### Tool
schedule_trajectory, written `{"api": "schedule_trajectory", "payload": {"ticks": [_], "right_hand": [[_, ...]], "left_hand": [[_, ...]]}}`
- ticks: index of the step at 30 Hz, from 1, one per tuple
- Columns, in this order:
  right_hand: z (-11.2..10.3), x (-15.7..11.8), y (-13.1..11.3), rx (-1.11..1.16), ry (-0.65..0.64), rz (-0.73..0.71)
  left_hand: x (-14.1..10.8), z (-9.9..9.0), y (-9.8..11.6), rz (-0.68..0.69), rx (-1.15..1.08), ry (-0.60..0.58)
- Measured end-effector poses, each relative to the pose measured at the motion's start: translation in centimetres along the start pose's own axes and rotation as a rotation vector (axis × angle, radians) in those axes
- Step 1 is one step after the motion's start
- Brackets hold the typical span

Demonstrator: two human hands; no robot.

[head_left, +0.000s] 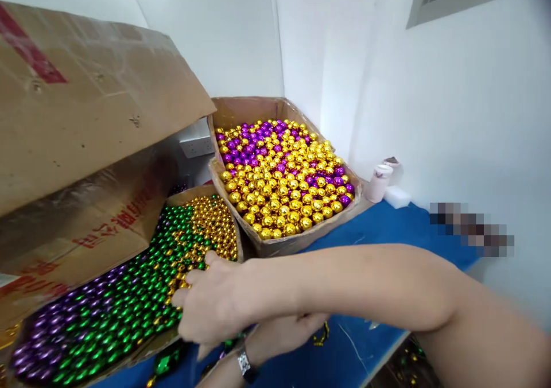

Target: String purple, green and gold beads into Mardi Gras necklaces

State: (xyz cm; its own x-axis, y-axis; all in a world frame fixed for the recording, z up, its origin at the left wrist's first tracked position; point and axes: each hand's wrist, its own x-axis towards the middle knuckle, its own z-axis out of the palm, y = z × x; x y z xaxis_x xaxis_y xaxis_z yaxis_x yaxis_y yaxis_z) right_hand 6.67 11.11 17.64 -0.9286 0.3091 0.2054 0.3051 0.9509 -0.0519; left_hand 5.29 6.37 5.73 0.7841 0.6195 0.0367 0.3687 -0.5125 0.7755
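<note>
My right hand (215, 296) reaches across from the right over a carton of shiny beads, fingers apart and pointing down at the small gold beads (215, 221). Green beads (129, 307) and purple beads (47, 330) lie beside them in the same carton. Under my right forearm, my left hand (284, 336), with a watch (244, 365) on its wrist, points right over the blue table. Its fingers look closed, but the forearm partly covers them. A short gold beaded piece (321, 334) shows just below its fingertips; whether the hand grips it is unclear.
A second carton (301, 244) behind holds larger gold and purple balls. A big cardboard flap (94, 89) leans over the left side. On the blue tabletop (387, 227) stand a pale cup (379, 184) and a white block (396, 197), near the wall. A green gem-shaped piece (167, 364) lies in front.
</note>
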Motion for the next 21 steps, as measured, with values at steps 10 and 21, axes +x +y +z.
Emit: {"api": "schedule_trajectory", "payload": {"ticks": [10, 21], "right_hand": [[3.2, -16.5, 0.5, 0.321, 0.257, 0.587], [7.4, -18.0, -2.9, 0.572, 0.387, 0.762]], "left_hand": [[-0.8, -1.6, -1.3, -0.172, -0.508, 0.329], [-1.7, -2.2, -2.0, -0.216, -0.536, 0.385]]}}
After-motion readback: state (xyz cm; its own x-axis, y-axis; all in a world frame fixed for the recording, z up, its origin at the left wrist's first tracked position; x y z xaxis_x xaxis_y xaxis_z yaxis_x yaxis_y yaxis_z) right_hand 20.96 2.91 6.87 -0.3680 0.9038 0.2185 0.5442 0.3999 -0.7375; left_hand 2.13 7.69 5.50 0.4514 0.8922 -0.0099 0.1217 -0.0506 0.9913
